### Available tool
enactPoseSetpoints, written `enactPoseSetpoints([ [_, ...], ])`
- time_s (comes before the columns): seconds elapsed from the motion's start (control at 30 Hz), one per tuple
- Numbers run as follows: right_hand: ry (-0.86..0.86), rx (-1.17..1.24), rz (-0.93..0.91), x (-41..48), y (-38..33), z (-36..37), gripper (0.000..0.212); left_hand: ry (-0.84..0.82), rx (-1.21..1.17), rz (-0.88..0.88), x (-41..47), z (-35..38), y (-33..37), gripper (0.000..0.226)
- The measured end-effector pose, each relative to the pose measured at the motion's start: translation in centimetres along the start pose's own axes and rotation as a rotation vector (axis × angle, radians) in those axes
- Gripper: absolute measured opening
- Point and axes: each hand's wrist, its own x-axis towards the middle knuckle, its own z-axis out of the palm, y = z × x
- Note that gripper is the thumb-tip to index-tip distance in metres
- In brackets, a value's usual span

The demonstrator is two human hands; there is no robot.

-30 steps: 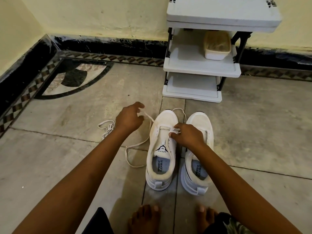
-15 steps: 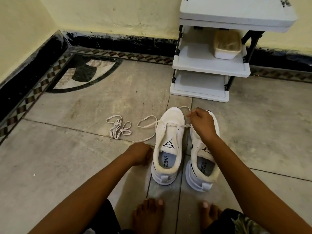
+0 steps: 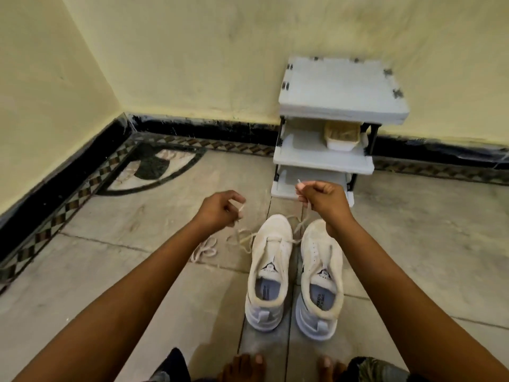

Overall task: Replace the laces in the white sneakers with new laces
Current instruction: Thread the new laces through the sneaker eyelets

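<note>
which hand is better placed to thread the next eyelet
Probably right: the right hand pinches a lace end whose run to the laced sneaker looks straight; the left hand is off to the side, its lace slack.

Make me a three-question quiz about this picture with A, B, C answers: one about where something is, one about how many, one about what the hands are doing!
1. Where is the loose lace?
A) on the floor, left of the sneakers
B) on a shelf
C) inside a sneaker

2. How many sneakers are there?
A) one
B) two
C) three

3. What are the left hand and right hand doing?
A) lying flat on the floor
B) each pinching an end of the threaded lace
C) lifting a sneaker

Answers:
1 A, it lies bunched on the tiles beside them.
2 B, a pair stands side by side.
3 B, both hold lace ends up above the sneakers.
</note>
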Motion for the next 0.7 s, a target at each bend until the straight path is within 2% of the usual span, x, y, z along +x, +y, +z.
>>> enactPoseSetpoints([
  [0.1, 0.000, 0.008, -0.142, 0.1, -6.1, -0.6, 0.014, 0.145, -0.106, 0.102, 0.9, -3.0, 6.7, 0.010],
  [0.23, 0.005, 0.081, -0.317, 0.1, -15.7, -1.5, 0.006, 0.282, -0.311, 0.223, 0.9, -7.9, 16.7, 0.020],
  [0.37, 0.029, 0.087, -0.433, -0.6, -23.5, -1.4, 0.016, 0.342, -0.310, 0.389, -0.4, -12.3, 25.0, 0.011],
  [0.5, 0.026, 0.042, -0.565, -1.6, -29.5, -1.3, 0.006, 0.411, -0.317, 0.497, -2.3, -15.8, 31.3, 0.007],
  [0.7, 0.058, -0.021, -0.703, -2.9, -35.4, -1.3, 0.003, 0.449, -0.223, 0.541, -4.4, -18.1, 35.3, 0.009],
])
